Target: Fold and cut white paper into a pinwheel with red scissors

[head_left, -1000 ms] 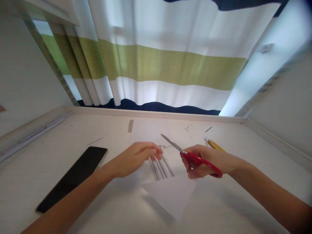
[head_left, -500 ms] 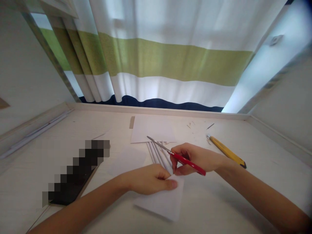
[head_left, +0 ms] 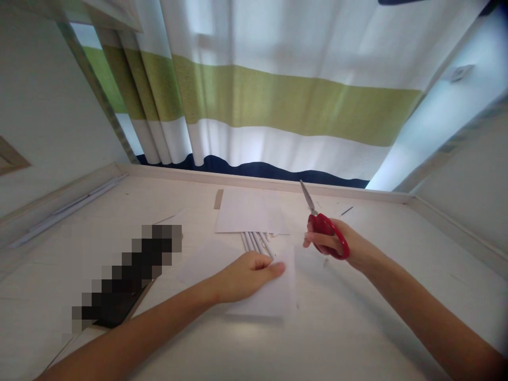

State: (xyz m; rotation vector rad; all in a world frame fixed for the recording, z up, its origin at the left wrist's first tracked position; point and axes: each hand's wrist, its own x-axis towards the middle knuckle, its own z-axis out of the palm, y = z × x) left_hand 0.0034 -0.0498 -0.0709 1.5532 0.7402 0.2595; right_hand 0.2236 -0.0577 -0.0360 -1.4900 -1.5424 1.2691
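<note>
My left hand (head_left: 248, 275) grips a white sheet of paper (head_left: 260, 304) near its upper edge, thumb on top. Raised to the right of it, my right hand (head_left: 331, 238) holds red-handled scissors (head_left: 308, 197), whose blades look closed and point up and away. The scissors are apart from the paper. Just beyond my left hand lie several thin white paper rolls (head_left: 254, 243), their far ends at a white sheet (head_left: 250, 211) flat on the table. Another pale sheet (head_left: 206, 259) lies left of my left hand, partly covered by it.
A dark, pixelated flat object (head_left: 119, 307) lies on the white table (head_left: 337, 333) at the left. Paper strips (head_left: 71, 211) rest along the left edge. A small dark stick (head_left: 347, 210) lies at the far right. A striped curtain (head_left: 278, 100) hangs behind the table.
My right hand has moved away from the paper, up and to the right, and the scissors now point upward. The paper in my left hand has shifted slightly farther from me and lies flatter.
</note>
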